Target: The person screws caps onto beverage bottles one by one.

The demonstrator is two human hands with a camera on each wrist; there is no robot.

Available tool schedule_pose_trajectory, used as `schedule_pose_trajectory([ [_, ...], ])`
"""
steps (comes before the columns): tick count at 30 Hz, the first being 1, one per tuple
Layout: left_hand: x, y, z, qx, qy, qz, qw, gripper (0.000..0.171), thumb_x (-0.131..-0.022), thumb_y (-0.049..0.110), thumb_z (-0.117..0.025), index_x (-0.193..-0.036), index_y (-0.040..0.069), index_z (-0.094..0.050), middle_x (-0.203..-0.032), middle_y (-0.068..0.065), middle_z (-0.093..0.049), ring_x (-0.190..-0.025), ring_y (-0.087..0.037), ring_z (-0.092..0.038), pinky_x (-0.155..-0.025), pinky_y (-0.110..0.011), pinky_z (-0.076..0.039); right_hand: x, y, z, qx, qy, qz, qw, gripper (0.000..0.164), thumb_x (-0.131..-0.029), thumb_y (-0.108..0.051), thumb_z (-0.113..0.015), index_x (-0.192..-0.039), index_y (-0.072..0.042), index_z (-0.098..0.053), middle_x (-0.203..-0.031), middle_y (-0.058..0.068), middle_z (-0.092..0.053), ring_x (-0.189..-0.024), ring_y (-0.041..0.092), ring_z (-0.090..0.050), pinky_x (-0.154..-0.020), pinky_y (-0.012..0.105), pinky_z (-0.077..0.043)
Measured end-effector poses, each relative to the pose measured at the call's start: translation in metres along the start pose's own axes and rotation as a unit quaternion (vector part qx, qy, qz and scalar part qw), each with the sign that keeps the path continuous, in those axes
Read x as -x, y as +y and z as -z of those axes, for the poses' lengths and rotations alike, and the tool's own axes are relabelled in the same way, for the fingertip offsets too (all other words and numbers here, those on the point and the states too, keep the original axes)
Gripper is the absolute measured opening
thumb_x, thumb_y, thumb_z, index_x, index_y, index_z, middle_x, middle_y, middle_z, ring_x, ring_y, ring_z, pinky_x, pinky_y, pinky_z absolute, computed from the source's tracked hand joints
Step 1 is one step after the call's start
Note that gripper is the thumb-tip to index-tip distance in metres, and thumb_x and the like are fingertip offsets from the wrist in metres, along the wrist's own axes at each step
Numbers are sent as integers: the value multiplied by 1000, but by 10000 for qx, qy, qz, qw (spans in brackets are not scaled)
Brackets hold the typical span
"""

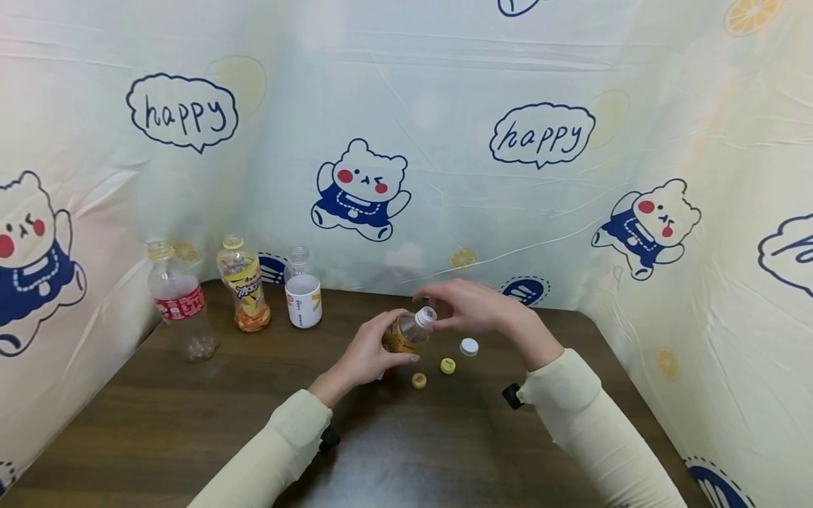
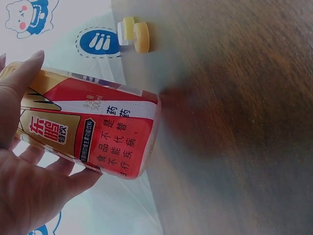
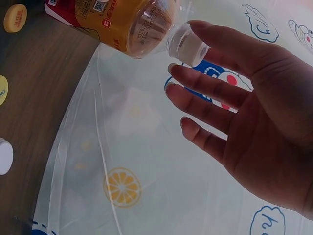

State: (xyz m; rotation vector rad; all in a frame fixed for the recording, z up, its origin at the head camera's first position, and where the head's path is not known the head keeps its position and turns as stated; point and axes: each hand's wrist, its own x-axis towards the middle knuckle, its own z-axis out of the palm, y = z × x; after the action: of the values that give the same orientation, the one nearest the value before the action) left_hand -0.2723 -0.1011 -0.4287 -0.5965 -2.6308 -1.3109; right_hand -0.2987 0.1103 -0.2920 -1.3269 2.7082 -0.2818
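My left hand grips a plastic bottle with a red and gold label, around its middle. The bottle is tilted, its top leaning to the right, and its base shows in the left wrist view above the table. On its neck is a clear and whitish cap. My right hand is at this cap, with the thumb on one side and a finger partly hidden behind it. The other fingers are spread apart beside the neck. Whether the cap is loose cannot be seen.
A white cap, a yellow cap and an orange cap lie on the brown table. At the back left stand a red-labelled bottle, a yellow-labelled bottle and a white-labelled bottle. A printed curtain surrounds the table.
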Motion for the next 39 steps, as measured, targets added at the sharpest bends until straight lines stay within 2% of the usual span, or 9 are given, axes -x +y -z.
schedule_pose_trajectory([
  [5,1,0,-1,37,-31,32,10000,69,-71,34,-82,-129,37,-45,-114,11,-53,-101,-10,-53,-86,-37,-49,-2,0,-3,34,-62,13,10000,36,-88,-39,-64,-122,-28,-55,-82,-15,-57,-68,6,-54,-57,26,-47],
  [12,1,0,0,70,-122,-63,9999,69,-72,36,-81,-131,34,-44,-116,9,-53,-102,-12,-53,-86,-38,-49,-4,0,-7,162,-13,-68,9998,17,-88,-41,-63,-98,-27,-62,-73,-12,-58,-62,8,-52,-53,26,-45],
  [17,1,0,0,23,-63,-38,10000,70,-70,38,-82,-130,36,-45,-114,10,-53,-100,-11,-54,-84,-36,-49,-3,-1,-7,419,71,-462,9980,27,-89,-54,-53,-82,-30,-62,-63,-10,-55,-55,8,-50,-49,27,-41],
  [20,1,1,-1,-8,-20,-5,10000,70,-70,37,-82,-129,37,-45,-113,11,-54,-100,-11,-54,-85,-36,-49,-2,-1,-6,491,113,-595,9970,36,-90,-59,-46,-79,-30,-63,-61,-11,-55,-54,8,-51,-50,26,-43],
  [25,1,0,-1,-10,14,6,10000,70,-71,35,-82,-130,36,-45,-114,10,-54,-101,-11,-54,-86,-37,-49,-1,0,-2,386,159,-650,9970,37,-91,-60,-43,-89,-30,-65,-67,-11,-59,-60,8,-54,-54,26,-45],
  [28,0,0,0,27,-3,-12,10000,69,-71,36,-82,-129,36,-45,-114,11,-53,-100,-11,-54,-85,-37,-49,1,0,1,292,112,-490,9983,33,-90,-55,-52,-107,-29,-63,-76,-11,-61,-65,8,-55,-58,27,-46],
  [32,0,1,1,58,-36,-26,10000,68,-71,38,-81,-128,37,-45,-114,11,-53,-100,-10,-54,-85,-37,-49,1,1,2,155,-32,-221,9996,40,-86,-45,-64,-122,-29,-56,-85,-10,-60,-70,8,-54,-61,27,-47],
  [35,0,1,1,50,-68,-84,9999,69,-71,38,-81,-130,36,-44,-114,10,-53,-100,-11,-54,-85,-37,-49,1,1,1,78,-70,-39,9999,38,-86,-38,-67,-120,-28,-55,-85,-10,-60,-70,7,-54,-60,26,-47],
  [39,0,1,0,47,-101,-139,9998,69,-72,38,-81,-131,35,-44,-114,9,-53,-100,-12,-54,-85,-37,-49,-1,1,-1,68,-32,70,9999,23,-87,-35,-67,-107,-26,-60,-79,-11,-59,-66,7,-53,-57,25,-47],
])
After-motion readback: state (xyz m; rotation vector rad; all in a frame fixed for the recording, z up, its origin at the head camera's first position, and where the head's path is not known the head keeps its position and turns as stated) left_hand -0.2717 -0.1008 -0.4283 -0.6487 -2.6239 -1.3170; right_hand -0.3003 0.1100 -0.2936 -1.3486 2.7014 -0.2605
